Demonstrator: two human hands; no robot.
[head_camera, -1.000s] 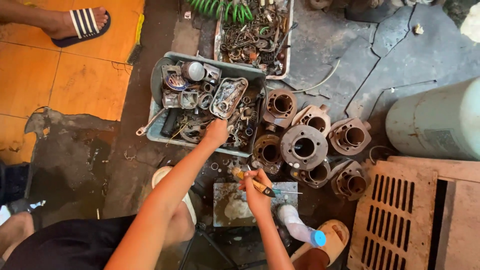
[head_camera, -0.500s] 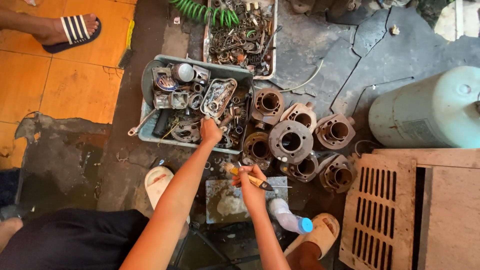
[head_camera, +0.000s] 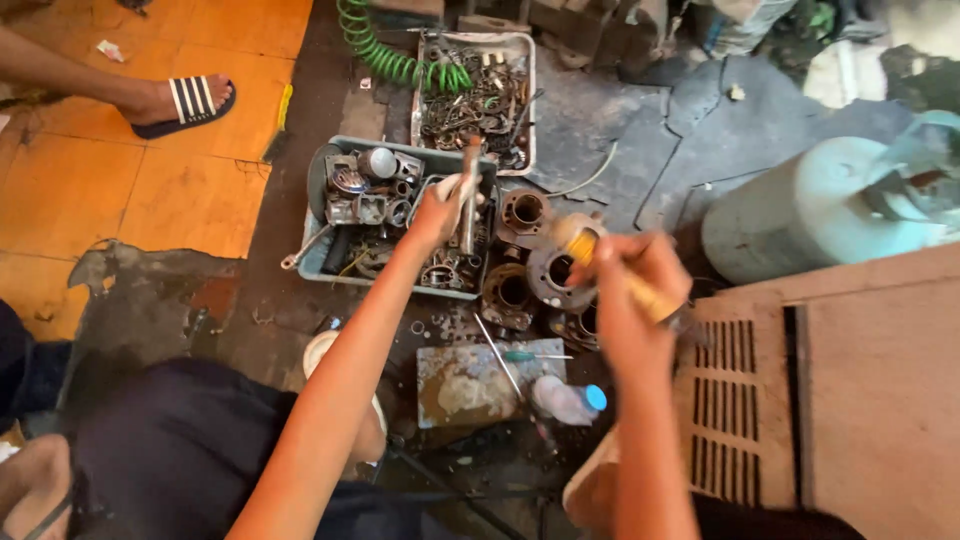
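**A:** What do I have in each hand?

**B:** My left hand (head_camera: 437, 212) is stretched out to twelve o'clock over the grey tray (head_camera: 318, 262) of metal parts, its fingers clamped on a slim metal rod (head_camera: 467, 196). The rod stands nearly upright in the view, long axis running twelve to six, upper end above the fist and lower end over the tray's right half.

**A:** And the right?

**B:** My right hand (head_camera: 630, 300) is nearer to me, at about two o'clock, fingers wrapped round a yellow-handled tool (head_camera: 612, 268), which is blurred. Its handle slants from ten o'clock down to four.

**A:** What lies between them?

**B:** The cluster of engine cylinders (head_camera: 545, 268) on the floor, just right of the tray, at three o'clock from the rod. The right hand hangs over that cluster; the left is beside it, over the tray.

**A:** Anything closer in?

**B:** A dirty flat slab (head_camera: 470, 385) at six o'clock from the cylinders, a green-handled screwdriver (head_camera: 530, 355) across its top edge and a plastic bottle with a blue cap (head_camera: 568, 400) at its right end.
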